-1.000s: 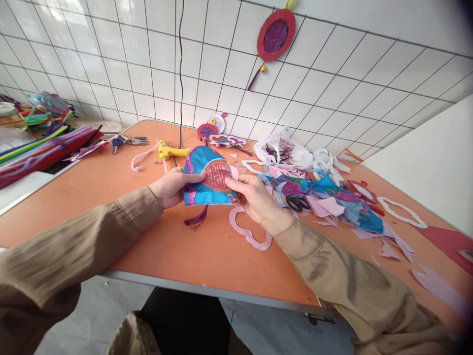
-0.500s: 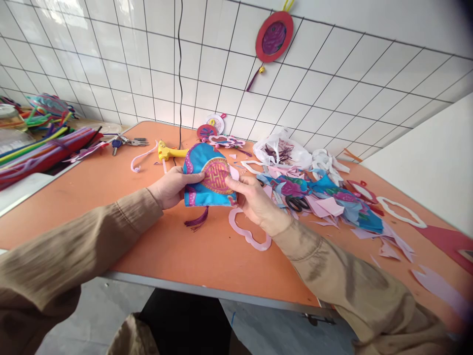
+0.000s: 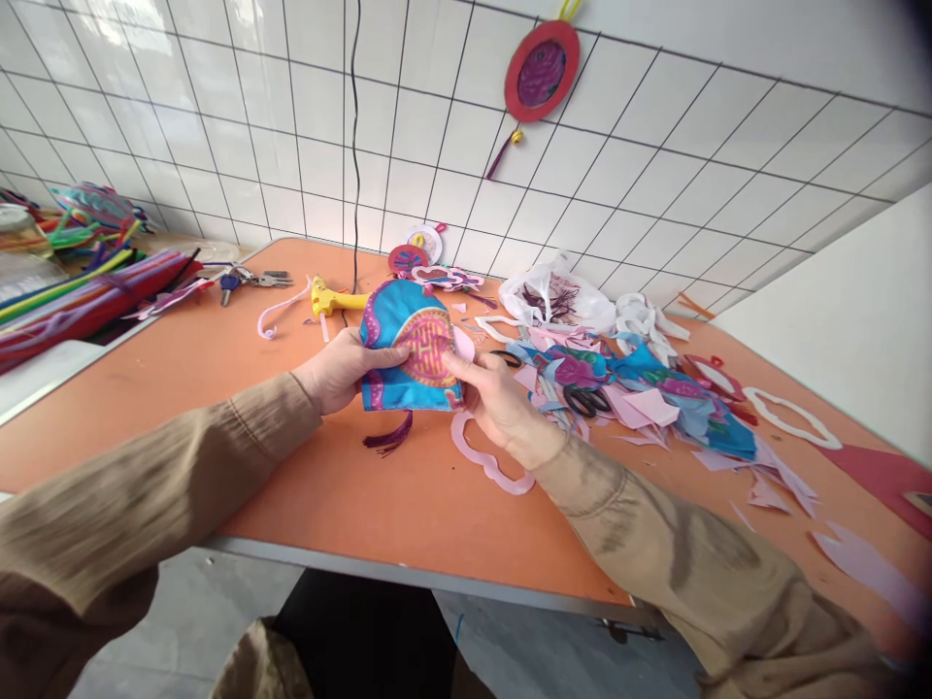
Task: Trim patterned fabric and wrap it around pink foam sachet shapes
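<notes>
A blue cloth piece point(image 3: 397, 388) with a round orange and pink pattern is held up between both hands above the orange table. My left hand point(image 3: 339, 371) grips its left side, thumb on the front. At its right edge my right hand point(image 3: 506, 400) pinches it, thumb by the round pattern. A pale pink piece point(image 3: 463, 344) shows behind the cloth near my right thumb. Below the cloth hangs or lies a dark purple tassel point(image 3: 391, 435). Under my right hand, a pink cloud-shaped paper frame point(image 3: 484, 460) lies on the table. The fingers behind the cloth are hidden.
A yellow glue gun point(image 3: 327, 298) lies behind my left hand. Paper and cloth scraps point(image 3: 648, 406), black-handled scissors point(image 3: 584, 401) and a plastic bag point(image 3: 557, 296) cover the right side. Keys and pliers point(image 3: 251, 279) lie back left, beside pipe cleaners point(image 3: 94, 301). A red round ornament point(image 3: 518, 92) hangs on the tiled wall.
The cloth has shifted and tilted slightly in my hands, and my left thumb sits a little further right on it. The things on the table look the same.
</notes>
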{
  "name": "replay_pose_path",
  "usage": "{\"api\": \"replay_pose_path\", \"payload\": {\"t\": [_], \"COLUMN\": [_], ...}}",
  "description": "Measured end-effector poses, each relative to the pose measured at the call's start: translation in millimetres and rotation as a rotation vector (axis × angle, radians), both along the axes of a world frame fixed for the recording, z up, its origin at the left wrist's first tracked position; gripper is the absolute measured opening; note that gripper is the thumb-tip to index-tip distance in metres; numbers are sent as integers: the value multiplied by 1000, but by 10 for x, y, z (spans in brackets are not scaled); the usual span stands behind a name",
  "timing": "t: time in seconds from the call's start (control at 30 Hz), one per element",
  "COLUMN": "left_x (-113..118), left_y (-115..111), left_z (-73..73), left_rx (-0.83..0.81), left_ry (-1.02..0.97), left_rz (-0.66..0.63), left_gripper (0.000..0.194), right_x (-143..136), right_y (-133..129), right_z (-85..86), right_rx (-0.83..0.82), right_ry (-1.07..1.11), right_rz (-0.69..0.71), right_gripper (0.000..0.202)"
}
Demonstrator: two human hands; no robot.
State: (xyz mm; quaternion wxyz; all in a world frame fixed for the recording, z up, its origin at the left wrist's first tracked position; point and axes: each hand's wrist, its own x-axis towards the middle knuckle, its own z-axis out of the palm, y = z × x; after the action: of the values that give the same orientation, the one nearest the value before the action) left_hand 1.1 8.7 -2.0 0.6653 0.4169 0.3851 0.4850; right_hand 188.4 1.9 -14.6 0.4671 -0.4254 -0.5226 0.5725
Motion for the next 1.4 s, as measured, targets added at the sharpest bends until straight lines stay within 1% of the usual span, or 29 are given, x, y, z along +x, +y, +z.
{"api": "replay_pose_path", "payload": {"t": [0.1,0.23,0.37,0.47,0.53,0.6,0.67,0.7,0.8,0.87,0.9,0.97,1.0,1.03,1.1,1.17,1.27,1.33,1.4], "left_x": [-7,-10,-4,-6,-14,-25,-40,-48,-69,-77,-78,-78,-76,-75,-69,-57,-28,-8,8], "left_y": [8,9,8,14,19,19,15,11,2,0,-1,-3,-5,-7,-10,-10,-9,-14,-23], "left_z": [-15,-27,-10,5,4,-2,-2,1,15,22,23,17,9,-1,-31,-69,-124,-147,-159], "left_rx": [-13,-21,-23,-15,-8,7,35,57,158,235,268,309,311,299,225,105,-65,-115,-132], "left_ry": [16,24,7,-7,17,63,133,184,392,508,541,556,546,526,441,303,140,63,-12], "left_rz": [-1,-13,-17,-11,-1,-11,-66,-107,-232,-301,-330,-368,-378,-382,-383,-381,-351,-328,-335], "left_gripper": [47,41,45,47,47,45,42,39,30,28,27,26,26,27,29,33,44,44,41], "right_x": [-7,-7,3,24,52,98,154,181,216,188,159,90,55,23,-25,-54,-79,-88,-85], "right_y": [-5,3,32,53,65,80,98,106,107,87,77,68,73,86,128,176,221,236,267], "right_z": [8,-3,-68,-101,-73,0,95,142,259,313,334,365,376,385,402,426,490,543,593], "right_rx": [-33,-42,53,103,121,189,321,397,686,910,1011,1167,1217,1251,1281,1287,1261,1209,1146], "right_ry": [38,22,-38,-91,-123,-140,-164,-205,-450,-629,-701,-796,-820,-832,-824,-814,-879,-960,-1017], "right_rz": [18,10,-9,-47,-58,-40,-32,-51,-89,-48,-20,16,24,29,29,18,-51,-122,-185], "right_gripper": [36,32,28,28,32,34,32,36,55,58,55,35,22,14,18,20,17,16,16]}}
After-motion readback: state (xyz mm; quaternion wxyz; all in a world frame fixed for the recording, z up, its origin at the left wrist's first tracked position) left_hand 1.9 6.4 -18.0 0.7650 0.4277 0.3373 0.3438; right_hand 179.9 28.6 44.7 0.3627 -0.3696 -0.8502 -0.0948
